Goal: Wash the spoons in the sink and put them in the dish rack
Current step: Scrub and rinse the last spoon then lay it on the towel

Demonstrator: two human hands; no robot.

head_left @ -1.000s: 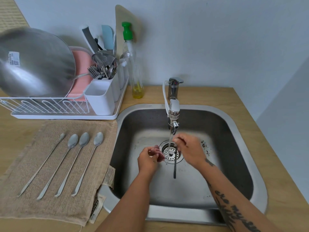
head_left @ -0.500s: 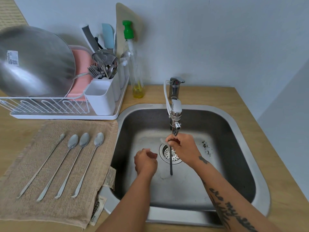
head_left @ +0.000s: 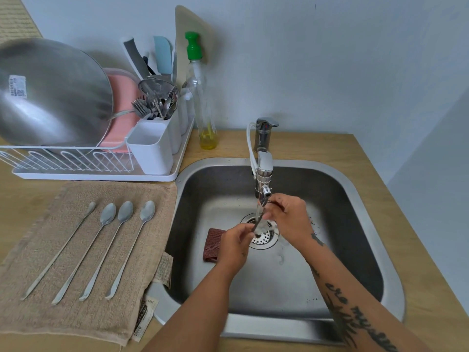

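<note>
Rinsing one spoon (head_left: pixel 258 221) in the tap (head_left: pixel 264 163) stream, right above the sink (head_left: pixel 266 326) strainer (head_left: pixel 264 240). Left grip (head_left: pixel 234 243) pinching the lower end, fingers curled; right grip (head_left: pixel 290 221) curled round the upper end, close under the nozzle (head_left: pixel 265 193). Could slip from wet fingers onto the strainer, or knock the nozzle when lifted out. Could drip across the towel (head_left: pixel 157 224) on the way to the rack (head_left: pixel 96 176). Four spoons (head_left: pixel 125 214) side by side on that towel. Steel sink in a wooden worktop (head_left: pixel 317 146); brown scourer (head_left: pixel 212 246) on the sink floor beside the left grip; pale wall (head_left: pixel 330 59) behind.
</note>
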